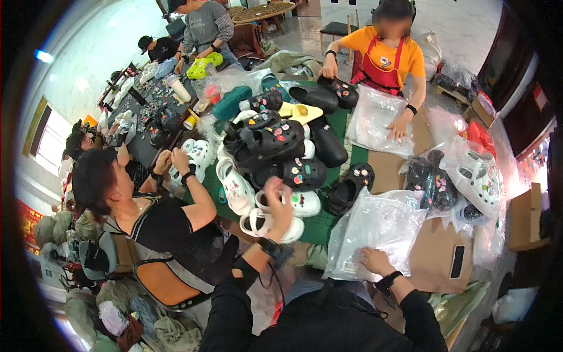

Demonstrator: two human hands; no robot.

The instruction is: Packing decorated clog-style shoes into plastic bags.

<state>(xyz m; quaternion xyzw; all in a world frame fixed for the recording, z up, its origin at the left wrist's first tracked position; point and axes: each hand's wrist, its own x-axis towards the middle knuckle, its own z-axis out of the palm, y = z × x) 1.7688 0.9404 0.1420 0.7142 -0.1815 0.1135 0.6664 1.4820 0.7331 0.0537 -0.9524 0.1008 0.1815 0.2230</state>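
Room: pale walls [451,29] around you, a window [50,138] far left, co-workers ahead and to your left.
Worktable: its green top [321,232] lies before you, tan cardboard [448,246] covering the right side.
Side table: dark top [151,97], ahead left, strewn with small pieces.
Clog pile: mostly black clogs [275,141] heaped mid-table, white clogs [236,188] at its near left edge.
Chair: orange seat [170,283], lower left.
Clear bags: flat stack [381,226] right before you, partly over the cardboard.
Your left hand [277,202]: raised before the white clogs, blurred, fingers apart; contact can't be told.
Your right hand [377,261]: on the bags' near part; whether it pinches them can't be told.
Phone: black [457,261], flat on the cardboard.
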